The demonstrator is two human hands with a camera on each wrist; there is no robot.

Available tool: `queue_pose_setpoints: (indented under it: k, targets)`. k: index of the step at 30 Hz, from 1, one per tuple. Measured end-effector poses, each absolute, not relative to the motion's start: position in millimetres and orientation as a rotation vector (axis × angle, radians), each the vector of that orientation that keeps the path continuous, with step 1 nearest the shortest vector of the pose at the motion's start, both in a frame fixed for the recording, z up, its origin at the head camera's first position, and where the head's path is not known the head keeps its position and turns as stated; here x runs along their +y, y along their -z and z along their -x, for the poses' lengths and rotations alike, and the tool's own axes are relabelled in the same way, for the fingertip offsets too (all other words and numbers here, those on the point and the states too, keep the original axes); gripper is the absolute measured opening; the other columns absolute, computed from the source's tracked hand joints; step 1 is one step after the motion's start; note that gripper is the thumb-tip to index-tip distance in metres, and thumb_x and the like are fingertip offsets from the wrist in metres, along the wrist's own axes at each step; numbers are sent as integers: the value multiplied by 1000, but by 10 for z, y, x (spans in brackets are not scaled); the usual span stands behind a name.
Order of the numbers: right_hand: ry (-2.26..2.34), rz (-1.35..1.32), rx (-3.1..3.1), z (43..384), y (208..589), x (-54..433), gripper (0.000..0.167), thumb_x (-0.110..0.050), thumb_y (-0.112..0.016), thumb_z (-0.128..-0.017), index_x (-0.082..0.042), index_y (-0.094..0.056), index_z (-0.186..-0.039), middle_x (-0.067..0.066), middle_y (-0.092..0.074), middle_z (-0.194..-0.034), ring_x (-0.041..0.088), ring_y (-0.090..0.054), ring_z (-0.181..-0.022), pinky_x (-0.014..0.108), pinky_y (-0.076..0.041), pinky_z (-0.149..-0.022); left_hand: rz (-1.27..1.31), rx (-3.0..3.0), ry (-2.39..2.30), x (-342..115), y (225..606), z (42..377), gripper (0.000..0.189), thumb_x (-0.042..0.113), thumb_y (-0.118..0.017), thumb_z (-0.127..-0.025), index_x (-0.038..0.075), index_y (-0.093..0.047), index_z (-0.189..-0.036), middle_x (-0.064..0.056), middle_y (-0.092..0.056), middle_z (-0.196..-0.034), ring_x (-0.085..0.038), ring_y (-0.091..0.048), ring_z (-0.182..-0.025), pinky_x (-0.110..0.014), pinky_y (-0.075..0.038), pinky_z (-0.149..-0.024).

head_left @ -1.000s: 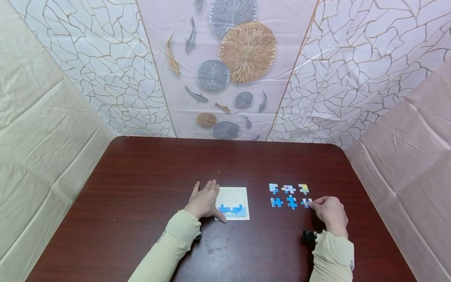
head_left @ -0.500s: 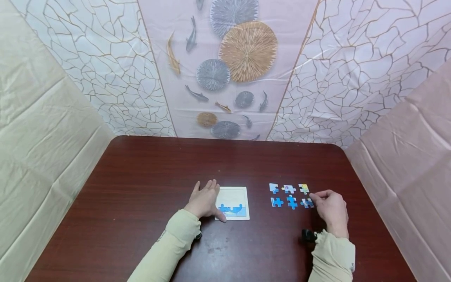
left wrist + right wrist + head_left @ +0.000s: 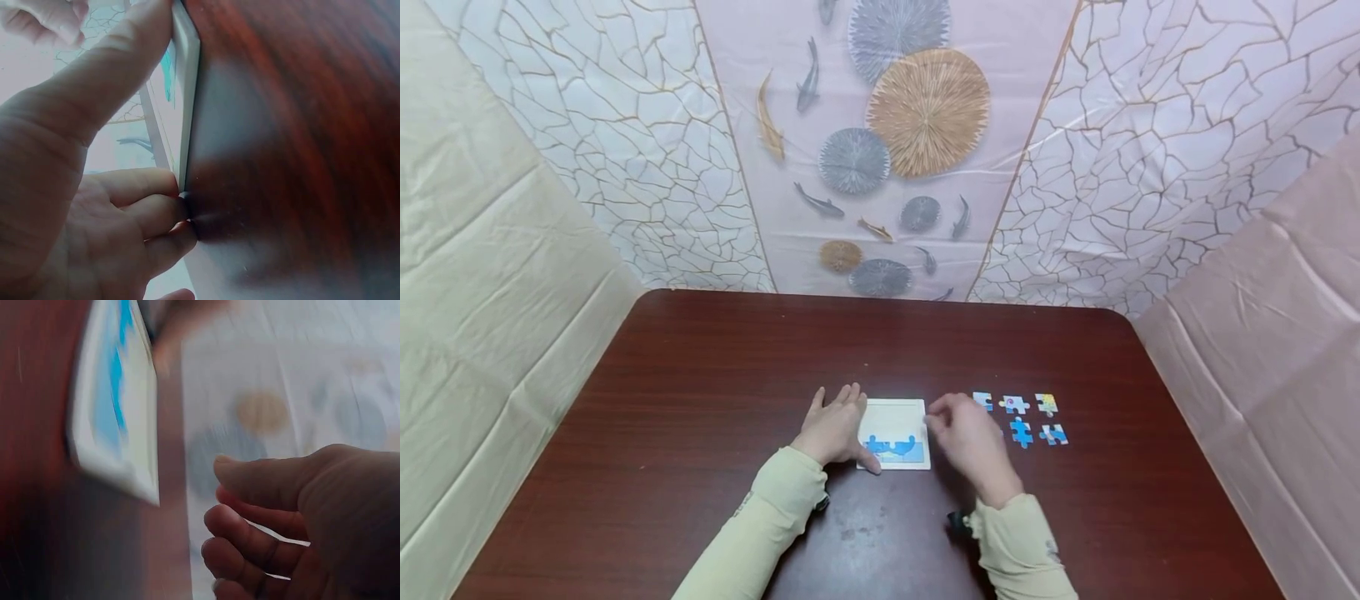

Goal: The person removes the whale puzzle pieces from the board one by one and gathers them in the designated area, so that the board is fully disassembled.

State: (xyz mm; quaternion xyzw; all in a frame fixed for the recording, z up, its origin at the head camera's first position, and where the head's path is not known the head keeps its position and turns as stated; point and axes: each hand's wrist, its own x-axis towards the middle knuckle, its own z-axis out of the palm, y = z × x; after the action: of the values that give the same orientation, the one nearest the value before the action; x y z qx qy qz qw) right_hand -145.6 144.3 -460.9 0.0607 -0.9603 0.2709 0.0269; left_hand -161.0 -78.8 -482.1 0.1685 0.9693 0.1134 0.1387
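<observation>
My left hand steadies a white puzzle tray at its left side, thumb at the lower edge and fingertips by the upper corner. In the left wrist view the thumb crosses the tray's edge, and fingers meet its far end. Blue pieces fill the tray's bottom row; bare board shows above them. Near the tray's right edge hovers my right hand. Its thumb and loosely bent fingers have nothing visible between them in the right wrist view.
Several loose jigsaw pieces lie in two rows right of the tray, including a yellow-patterned piece, a blue piece and a blue-and-white piece. My right hand partly covers others. Patterned cloth walls border the dark red table.
My right hand has moved left from the lower right loose piece to beside the tray; the pieces stay in their rows. My left hand and the tray have not moved.
</observation>
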Motion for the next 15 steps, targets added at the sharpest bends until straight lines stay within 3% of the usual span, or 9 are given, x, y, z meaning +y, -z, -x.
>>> queue_pose_setpoints:
  k: [7, 15]
  targets:
    - [-674, -593, -2970, 1375, 4711, 1005, 25, -21, -76, -85, -10, -76, -107, 3, -57, -89, 21, -52, -85, 35, -50, -66, -492, 2802, -303, -778, 4850, 1623, 126, 69, -82, -53, 3, -36, -150, -14, -25, -158, -26, -20, -146, -55, -11, -115]
    - [-606, -776, -2936, 1354, 4808, 894, 27, -19, -77, -83, -9, -75, -108, 6, -52, -88, 24, -48, -83, 37, -46, -67, -513, 2815, -292, -796, 4831, 1618, 126, 69, -82, -52, 3, -37, -149, -16, -27, -157, -27, -22, -146, -56, -12, -115]
